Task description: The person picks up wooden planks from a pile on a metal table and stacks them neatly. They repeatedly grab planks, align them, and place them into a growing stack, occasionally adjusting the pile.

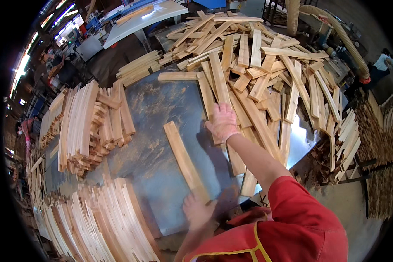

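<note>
A pale glove covers my right hand (224, 121), which lies with fingers spread over boards at the near left edge of a loose pile of wooden boards (262, 87). My left hand (198, 212), blurred by motion, is at the near end of a single wooden board (183, 155). Its fingers show on one side of that end and the thumb on the other. The board slants across the dusty metal tabletop (161, 105), its far end pointing away to the left.
Stacked wooden strips stand at left (81, 126) and near left (105, 218). More boards are stacked at the right (380, 131). Beyond the pile are a white table (144, 19) and a ribbed hose (345, 39). People are at the far left (52, 65) and far right (382, 65).
</note>
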Available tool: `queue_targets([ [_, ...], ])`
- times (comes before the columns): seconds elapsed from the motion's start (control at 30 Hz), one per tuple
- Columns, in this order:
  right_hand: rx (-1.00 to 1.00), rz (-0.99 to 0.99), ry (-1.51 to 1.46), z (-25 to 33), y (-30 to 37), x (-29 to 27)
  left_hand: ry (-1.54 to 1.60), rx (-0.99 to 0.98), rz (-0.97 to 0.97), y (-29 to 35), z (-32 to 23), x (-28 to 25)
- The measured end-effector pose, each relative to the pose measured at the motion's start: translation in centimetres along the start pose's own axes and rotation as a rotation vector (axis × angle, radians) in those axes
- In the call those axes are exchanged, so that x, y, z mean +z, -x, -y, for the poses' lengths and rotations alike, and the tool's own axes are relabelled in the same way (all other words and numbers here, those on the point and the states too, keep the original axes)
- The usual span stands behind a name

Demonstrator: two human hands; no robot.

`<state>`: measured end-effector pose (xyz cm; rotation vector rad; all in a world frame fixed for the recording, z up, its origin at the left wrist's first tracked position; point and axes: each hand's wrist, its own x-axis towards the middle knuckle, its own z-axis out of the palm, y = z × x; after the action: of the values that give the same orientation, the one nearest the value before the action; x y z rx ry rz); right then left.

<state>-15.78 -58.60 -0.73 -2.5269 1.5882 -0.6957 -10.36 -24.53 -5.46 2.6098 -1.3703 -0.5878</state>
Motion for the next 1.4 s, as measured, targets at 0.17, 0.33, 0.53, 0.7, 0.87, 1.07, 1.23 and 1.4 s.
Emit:
queue_targets([
  [0.17, 0.198, 0.164, -0.132, -9.2, -3.4, 3.6, 0.165, -0.033, -0.136, -5.4, -4.9, 2.0],
  [0.33, -0.070, 0.429, -0.774, -4.9, 12.8, -3.0, 1.512, -0.101, 0.280, -6.9, -1.4, 3.7],
  [0.53, -0.123, 0.185, -0.260, -12.5, 6.6, -9.5, 2.016, -0.546, 0.338, -5.4, -6.0, 4.4],
  [0.7, 0.187, 0.151, -0.144, -21.3, 7.1, -2.4, 1.852, -0.409, 0.225, -3.1, -2.9, 0.4],
  [0.87, 0.267, 0.415, -0.585, -12.9, 12.6, -5.1, 1.537, -0.354, -0.047, 2.4, 5.3, -2.6],
  [1.07, 0.322, 0.742, -1.154, 3.7, 19.0, -0.2, 1.119, -0.569, -0.239, 5.2, 13.9, -3.0],
  [1.23, 0.459, 0.922, -1.342, 12.3, 20.9, 0.5, 0.033, -0.604, -0.431, 10.2, 21.2, -3.3],
  [1.4, 0.423, 1.174, -1.335, 22.2, 25.0, 0.6, -0.211, -0.682, -0.417, 15.4, 25.8, -1.4],
])
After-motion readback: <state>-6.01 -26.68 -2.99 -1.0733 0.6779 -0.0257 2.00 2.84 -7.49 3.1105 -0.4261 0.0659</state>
